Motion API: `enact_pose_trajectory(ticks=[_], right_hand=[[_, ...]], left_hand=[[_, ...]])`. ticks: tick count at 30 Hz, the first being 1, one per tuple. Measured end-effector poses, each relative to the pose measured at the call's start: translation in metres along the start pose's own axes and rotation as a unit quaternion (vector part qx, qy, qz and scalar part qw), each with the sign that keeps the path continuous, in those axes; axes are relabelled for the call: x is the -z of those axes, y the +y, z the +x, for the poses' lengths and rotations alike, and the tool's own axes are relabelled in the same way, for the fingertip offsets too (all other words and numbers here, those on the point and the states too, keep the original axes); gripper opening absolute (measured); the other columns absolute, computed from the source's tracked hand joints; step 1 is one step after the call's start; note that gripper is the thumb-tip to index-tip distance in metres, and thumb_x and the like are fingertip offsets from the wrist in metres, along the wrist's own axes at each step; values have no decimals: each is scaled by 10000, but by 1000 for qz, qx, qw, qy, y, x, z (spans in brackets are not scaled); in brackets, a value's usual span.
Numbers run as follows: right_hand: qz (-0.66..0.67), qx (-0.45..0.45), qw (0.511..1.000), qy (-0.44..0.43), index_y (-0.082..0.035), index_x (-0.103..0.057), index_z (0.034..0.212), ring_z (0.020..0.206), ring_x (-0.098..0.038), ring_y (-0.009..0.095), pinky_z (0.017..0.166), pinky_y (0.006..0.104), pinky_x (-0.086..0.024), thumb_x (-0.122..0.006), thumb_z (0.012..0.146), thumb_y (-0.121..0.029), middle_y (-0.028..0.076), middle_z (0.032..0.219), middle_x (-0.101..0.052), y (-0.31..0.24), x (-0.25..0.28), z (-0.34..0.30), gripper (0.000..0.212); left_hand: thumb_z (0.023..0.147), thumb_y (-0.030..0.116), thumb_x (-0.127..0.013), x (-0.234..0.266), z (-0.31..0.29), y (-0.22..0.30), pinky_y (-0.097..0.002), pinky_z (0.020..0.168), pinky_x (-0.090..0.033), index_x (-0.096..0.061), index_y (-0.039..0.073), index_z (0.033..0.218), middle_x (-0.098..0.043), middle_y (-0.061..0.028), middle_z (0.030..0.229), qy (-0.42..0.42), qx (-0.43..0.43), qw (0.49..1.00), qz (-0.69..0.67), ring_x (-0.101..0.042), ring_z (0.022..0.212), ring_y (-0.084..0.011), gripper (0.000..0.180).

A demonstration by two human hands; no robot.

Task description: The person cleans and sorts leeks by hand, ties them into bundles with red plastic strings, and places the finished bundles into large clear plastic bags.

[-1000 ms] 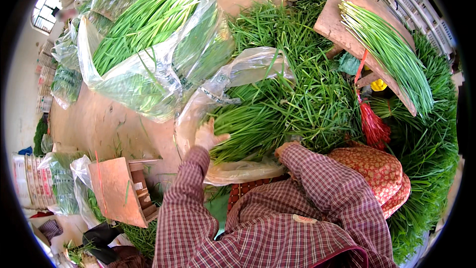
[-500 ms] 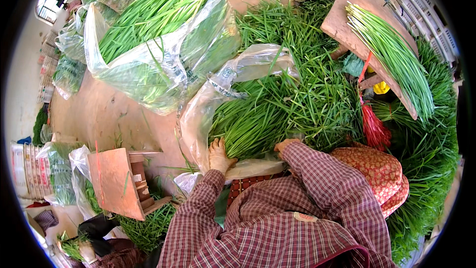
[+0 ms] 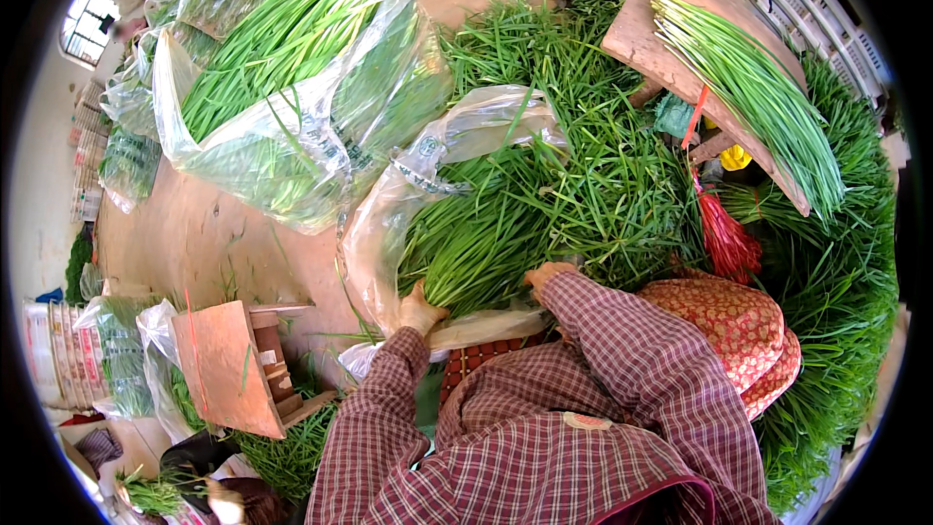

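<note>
A clear plastic bag lies spread before me with long, thin green leaf stalks bunched inside. At its near left rim, my left hand is closed on the plastic, its fingers up against the cut ends of the stalks. My right hand is bent closed at the bundle's near right side. The sleeve and wrist cover most of it, so what its fingers hold is hidden. Loose green leaves heap up beyond and to the right of the bag.
A filled clear bag of stalks stands at far left. On the right, a tilted board carries a trimmed bunch, above red string ties. A wooden stand is at left; another person's hand is at lower left.
The whole view has shifted slightly, with most things a little further left. My left hand's fingers look more drawn in at the bag rim. My right hand stays at the bundle's side.
</note>
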State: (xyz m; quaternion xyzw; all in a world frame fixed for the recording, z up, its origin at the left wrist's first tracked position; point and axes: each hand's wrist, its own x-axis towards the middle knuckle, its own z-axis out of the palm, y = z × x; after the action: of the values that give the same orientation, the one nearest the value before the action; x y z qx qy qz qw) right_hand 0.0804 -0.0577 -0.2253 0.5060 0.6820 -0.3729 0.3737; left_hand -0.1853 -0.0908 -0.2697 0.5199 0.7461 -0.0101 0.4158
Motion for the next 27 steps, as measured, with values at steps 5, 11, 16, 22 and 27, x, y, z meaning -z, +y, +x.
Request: enact_pose_trajectory(ticks=[5,11,16,22,27], right_hand=[[-1,45,981,189,-162,-438,1328,1157,-496,251,1024,442,-311,-620,853,-309,111,1257,-511,-9,17,-8,529],[50,176,908,378,-125,-118,1453,1327,-299,255,1110,476,-212,-739,728,-385,113,1422,-309,-48,55,-40,990],[38,219,882,415,-158,-90,1458,1361,-235,257,1114,497,-191,-827,596,-404,76,1442,-273,-61,58,-32,1161],[123,267,811,506,-197,-183,1443,1314,-315,264,1100,506,-205,-855,520,-334,73,1394,-343,-50,62,-27,1149],[189,283,782,523,-217,-293,1399,1115,-499,274,1038,445,-314,-820,549,-241,80,1176,-526,-31,68,-27,1000]], left_hand=[[572,286,-796,51,20,17,-331,875,-468,-458,-41,1274,-609,-227,1105,-25,-42,992,114,-599,1015,-306,845],[517,370,-799,101,41,55,-333,839,-471,-577,-109,1069,-617,-254,1045,-117,-139,967,181,-605,979,-320,764],[509,438,-778,123,17,129,-338,809,-467,-608,-123,986,-624,-259,981,-123,-162,948,244,-617,921,-322,755],[606,323,-801,126,-7,173,-323,605,-532,-500,-2,1224,-588,-156,1074,-273,-193,942,37,-604,904,-220,760],[767,461,-698,137,5,178,-286,593,-512,-562,29,1163,-614,-87,925,-347,-143,925,-56,-595,846,-169,602]])
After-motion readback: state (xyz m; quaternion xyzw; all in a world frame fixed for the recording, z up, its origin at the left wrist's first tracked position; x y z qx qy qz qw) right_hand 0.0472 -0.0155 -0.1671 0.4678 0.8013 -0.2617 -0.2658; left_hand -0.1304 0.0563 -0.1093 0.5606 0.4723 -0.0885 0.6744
